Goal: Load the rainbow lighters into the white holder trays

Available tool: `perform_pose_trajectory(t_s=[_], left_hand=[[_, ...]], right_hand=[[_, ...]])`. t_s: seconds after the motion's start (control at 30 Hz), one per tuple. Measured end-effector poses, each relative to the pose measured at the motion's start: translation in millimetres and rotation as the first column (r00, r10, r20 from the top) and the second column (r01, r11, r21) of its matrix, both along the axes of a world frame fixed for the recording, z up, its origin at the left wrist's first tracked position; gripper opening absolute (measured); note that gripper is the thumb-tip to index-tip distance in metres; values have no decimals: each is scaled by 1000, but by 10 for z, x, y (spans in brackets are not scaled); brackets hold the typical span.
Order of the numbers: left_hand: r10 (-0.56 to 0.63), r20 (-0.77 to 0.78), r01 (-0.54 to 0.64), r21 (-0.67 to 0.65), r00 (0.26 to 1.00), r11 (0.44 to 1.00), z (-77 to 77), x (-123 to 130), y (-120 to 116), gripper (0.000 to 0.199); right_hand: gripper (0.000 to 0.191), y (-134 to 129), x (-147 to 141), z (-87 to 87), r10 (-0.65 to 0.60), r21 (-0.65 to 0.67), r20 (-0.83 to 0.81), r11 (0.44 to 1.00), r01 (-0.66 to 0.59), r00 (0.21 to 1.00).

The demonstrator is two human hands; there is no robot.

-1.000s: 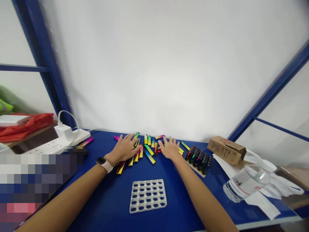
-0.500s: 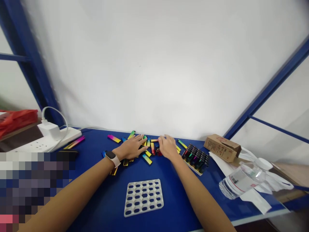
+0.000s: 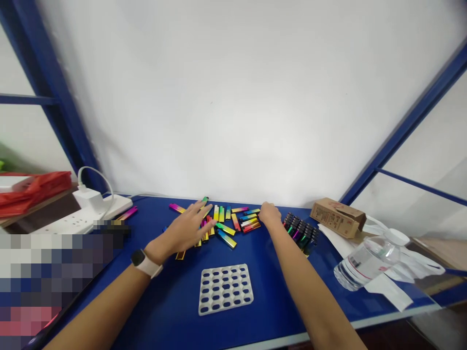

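Several slim, shiny lighter casings (image 3: 226,228) in rainbow metallic colours lie loosely on the blue table. My left hand (image 3: 189,227), wearing a watch, is spread open over the left part of this pile. It hides some of the casings and seems to hold none. Beyond the pile's right end, my right hand (image 3: 270,214) has its fingers curled down near the table, and what is in them is hidden. Just right of it, black-topped lighters (image 3: 301,231) stand upright in close rows. A white tray (image 3: 226,287) with rows of oval holes lies flat in front of the hands.
On the right are a cardboard box (image 3: 337,218), a water bottle (image 3: 370,262) and white paper (image 3: 390,291). A white power strip (image 3: 62,221) with a plugged-in charger sits at the left. The white wall (image 3: 233,121) rises behind the table.
My right hand has moved right, away from the casings, and its fingers have curled. My left hand has shifted slightly nearer to me. The uncovered right-hand casings now show lying side by side.
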State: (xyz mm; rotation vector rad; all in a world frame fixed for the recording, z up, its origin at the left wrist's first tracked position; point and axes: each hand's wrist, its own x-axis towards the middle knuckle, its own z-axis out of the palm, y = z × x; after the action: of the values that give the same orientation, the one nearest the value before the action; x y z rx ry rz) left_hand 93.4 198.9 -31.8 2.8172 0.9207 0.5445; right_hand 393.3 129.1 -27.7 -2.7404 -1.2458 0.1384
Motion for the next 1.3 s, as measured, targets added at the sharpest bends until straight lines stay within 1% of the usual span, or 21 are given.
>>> perform_pose_trajectory(t_s=[0.07, 0.1, 0.17, 0.2, 0.27, 0.33, 0.43, 0.5, 0.6, 0.67, 0.73, 0.77, 0.8, 0.83, 0.87, 0.93, 0.97, 1.03, 1.07, 1.13, 1.3], left_hand=[[-93, -1, 92, -98, 996, 991, 147, -65, -334, 71], [-160, -5, 157, -160, 987, 975, 218, -106, -502, 67], [-309, 2, 294, -311, 951, 904, 321, -202, -798, 63], [-352, 6, 329, -366, 936, 870, 345, -251, -917, 68], [-372, -23, 329, -417, 928, 847, 333, -335, -1081, 83], [-368, -71, 306, -423, 927, 853, 267, -376, -1149, 83], [-358, -85, 303, -372, 930, 877, 151, -337, -1103, 69], [-342, -90, 298, -317, 935, 900, 110, -250, -1015, 66], [-323, -133, 282, -256, 937, 924, 137, -64, -871, 65], [-325, -167, 283, -236, 931, 930, 190, 62, -796, 64], [-342, -176, 303, -215, 923, 928, 233, 155, -739, 65], [-349, -164, 313, -207, 923, 927, 240, 180, -715, 66], [-352, -144, 321, -201, 925, 926, 235, 188, -691, 68], [-348, -120, 321, -197, 930, 926, 219, 179, -667, 70], [-339, -97, 316, -193, 936, 929, 193, 156, -643, 73], [-309, -74, 292, -181, 948, 939, 126, 81, -597, 79], [-295, -74, 279, -170, 953, 945, 92, 40, -577, 82], [-279, -73, 265, -160, 957, 951, 34, -28, -550, 83], [-281, -70, 266, -163, 957, 950, 13, -48, -544, 81], [-290, -61, 276, -176, 955, 945, -15, -58, -547, 76], [-298, -63, 283, -185, 952, 941, -29, -6, -584, 72]], right_hand=[[41, -35, 18, 6, -29, -13, 5, 1000, 29, 1000], [42, -45, 35, 14, -37, -17, 6, 999, 37, 999], [41, -55, 76, 31, -44, -23, 9, 999, 45, 999], [40, -56, 96, 39, -49, -24, 8, 999, 49, 999], [38, -53, 125, 48, -56, -18, 2, 998, 56, 998], [37, -48, 124, 51, -48, 13, -7, 999, 48, 999], [38, -52, 50, 66, 37, 138, -1, 990, -36, 999], [39, -79, -40, 86, 153, 258, 10, 954, -150, 988], [38, -179, -211, 97, 331, 435, 17, 847, -305, 943], [37, -277, -330, 64, 398, 528, 8, 778, -342, 917], [38, -379, -439, -1, 470, 651, -85, 694, -308, 878], [38, -424, -487, -41, 536, 741, -197, 630, -233, 821], [39, -461, -529, -82, 604, 799, -314, 585, -140, 733], [42, -490, -564, -122, 663, 828, -424, 559, -32, 617], [46, -509, -594, -160, 702, 826, -514, 560, 64, 493], [57, -520, -633, -226, 714, 773, -632, 607, 185, 300], [61, -515, -644, -254, 705, 742, -670, 631, 227, 230], [64, -494, -652, -297, 682, 690, -717, 663, 291, 146], [64, -483, -652, -312, 673, 674, -728, 671, 309, 128], [62, -472, -647, -327, 667, 668, -734, 671, 322, 132], [61, -493, -630, -321, 694, 726, -686, 631, 275, 220]])
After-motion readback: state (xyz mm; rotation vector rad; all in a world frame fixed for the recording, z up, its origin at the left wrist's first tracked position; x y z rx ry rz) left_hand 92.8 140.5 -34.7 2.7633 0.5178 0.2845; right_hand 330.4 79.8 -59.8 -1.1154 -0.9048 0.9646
